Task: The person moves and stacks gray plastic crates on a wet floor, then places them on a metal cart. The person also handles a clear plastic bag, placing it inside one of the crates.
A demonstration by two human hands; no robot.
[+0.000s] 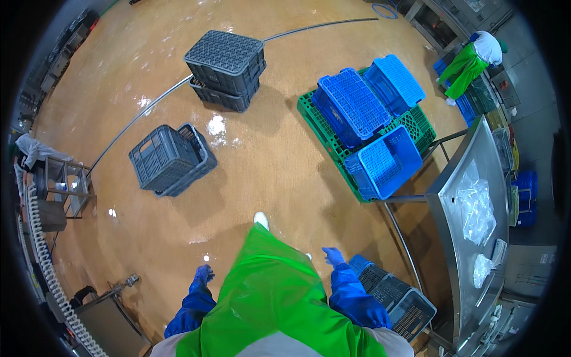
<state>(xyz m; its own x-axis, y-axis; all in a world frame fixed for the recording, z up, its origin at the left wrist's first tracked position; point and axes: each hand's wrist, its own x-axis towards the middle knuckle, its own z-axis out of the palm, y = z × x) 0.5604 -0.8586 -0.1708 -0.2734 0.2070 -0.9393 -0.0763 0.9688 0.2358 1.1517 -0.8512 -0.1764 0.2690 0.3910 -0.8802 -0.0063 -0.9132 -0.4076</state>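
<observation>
My left hand (204, 274), in a blue glove, hangs beside the green apron (270, 279) with its fingers loosely apart and nothing in them. On the other side my right hand (333, 256), gloved too, is held out with fingers spread, also holding nothing. Nearest to it are a small blue crate (360, 263) and a dark crate (411, 310), in a row on the floor at the right. Ahead, blue crates (352, 106) rest on a green pallet (324, 134); an upright one (386, 162) stands open at its near edge. Neither hand touches a crate.
Dark grey crates are stacked ahead (226, 62) and at the left (169, 157). A steel table (443, 238) at the right bears clear plastic bags (474, 208). Another person in green trousers (467, 68) bends at the far right. A metal cart (68, 190) stands left; the floor (267, 149) looks wet.
</observation>
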